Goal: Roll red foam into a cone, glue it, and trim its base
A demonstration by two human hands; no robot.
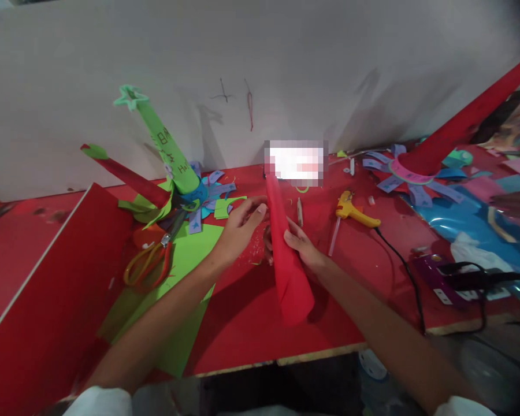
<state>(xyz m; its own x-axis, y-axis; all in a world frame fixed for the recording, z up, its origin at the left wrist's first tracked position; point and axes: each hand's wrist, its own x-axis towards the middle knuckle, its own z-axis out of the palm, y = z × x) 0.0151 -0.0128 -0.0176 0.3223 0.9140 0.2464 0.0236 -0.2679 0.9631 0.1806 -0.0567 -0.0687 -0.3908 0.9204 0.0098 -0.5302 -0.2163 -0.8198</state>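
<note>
A rolled red paper cone (286,260) is held over the red table, its wide end toward me and its narrow end pointing away. My right hand (301,242) is closed round its middle, thumb on the near face and fingertips showing past its left side. Just left of the upper part is my left hand (245,222), its fingers loosely bent with a gap between thumb and fingers. Whether those fingertips touch the paper is hard to tell. A blurred, bright rectangle (297,163) sits beyond the narrow end.
Left lie orange-handled scissors (149,266) on green sheets (186,306), near a green paper tower (169,144) and a red board (56,300). Right are a yellow glue gun (357,211) with cord, a red paper tower (468,127), a purple power strip (442,280) and blue plastic (455,214).
</note>
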